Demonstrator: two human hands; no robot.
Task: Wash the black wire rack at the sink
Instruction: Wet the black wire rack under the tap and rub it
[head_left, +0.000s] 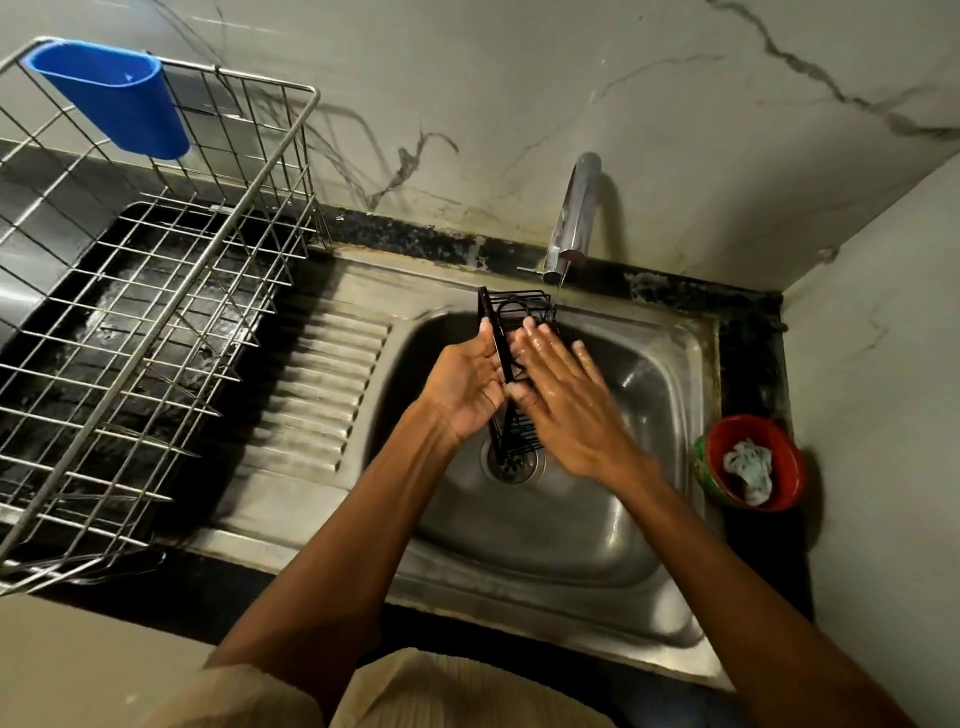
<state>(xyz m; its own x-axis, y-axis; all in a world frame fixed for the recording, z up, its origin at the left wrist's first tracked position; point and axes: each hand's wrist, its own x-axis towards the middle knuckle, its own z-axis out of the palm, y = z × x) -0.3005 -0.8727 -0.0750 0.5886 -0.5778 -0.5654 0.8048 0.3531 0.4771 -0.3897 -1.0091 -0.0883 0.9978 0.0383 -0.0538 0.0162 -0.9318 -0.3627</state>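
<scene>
Walls: pale marble-look panels (519, 78) with dark veins, meeting in a corner at right.
Counter: black stone (753, 338), stained along the wall edge.
Light: dim, warm, casting strong shadows.

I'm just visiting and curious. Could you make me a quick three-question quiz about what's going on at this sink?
1. True or false: water is running from the tap.
2. What sits in the red bowl right of the sink? A) a spoon B) a crumpled cloth C) soap
3. Which hand lies flat with straight fingers against the black wire rack?

Key:
1. True: a thin stream falls beside the rack.
2. B, a crumpled cloth.
3. The right hand; the left hand holds the rack from the other side.
</scene>
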